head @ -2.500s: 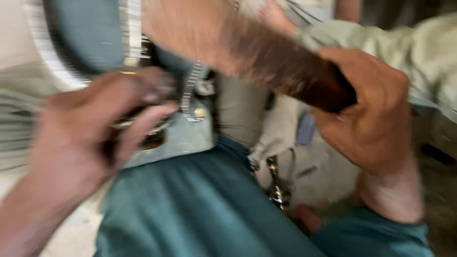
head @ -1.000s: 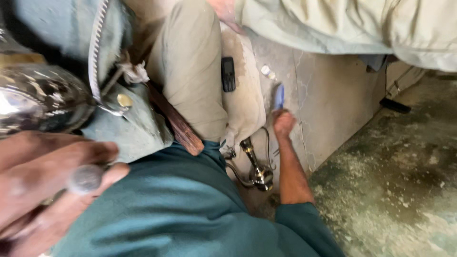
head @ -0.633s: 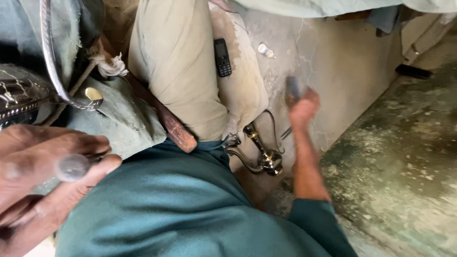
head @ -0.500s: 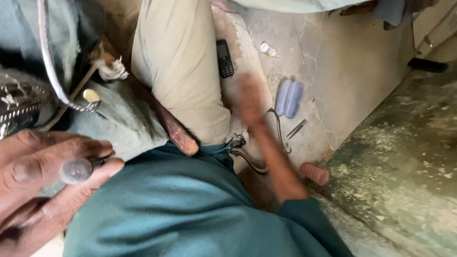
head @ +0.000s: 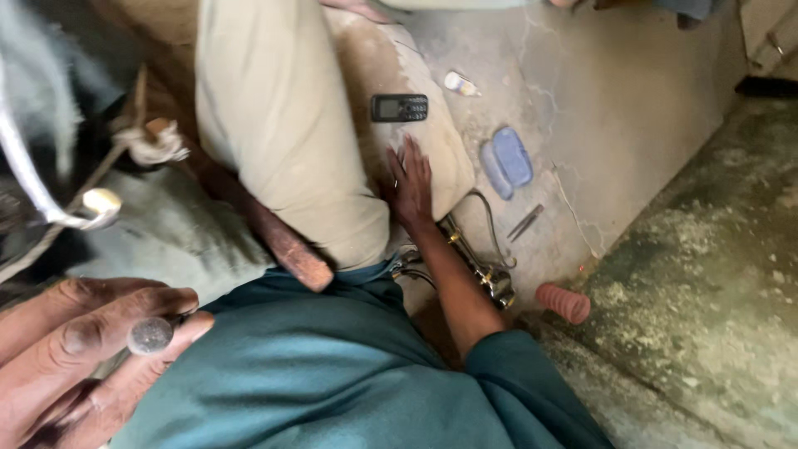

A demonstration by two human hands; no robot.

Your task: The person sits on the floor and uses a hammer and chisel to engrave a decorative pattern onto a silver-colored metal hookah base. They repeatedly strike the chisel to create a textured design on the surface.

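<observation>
Small round-headed metal pin [head: 150,335] pinched between fingers of left hand [head: 79,357], low left, above teal-clad lap. Right hand [head: 411,185] laid open and flat on tan cushion [head: 420,154], just below black phone [head: 400,107]; nothing gripped. Risk judged: pin could be dropped into clothing folds if pinch slackened; phone could be nudged off cushion by right hand.

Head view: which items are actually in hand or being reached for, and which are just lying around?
In hand or at hand:
- left hand pinches a round-headed metal pin
- right hand lies flat on the tan cushion
- brass fitting, close beside the right forearm

Lying about:
- phone
- blue case
- tweezers
- red ribbed grip
- wooden handle
</observation>
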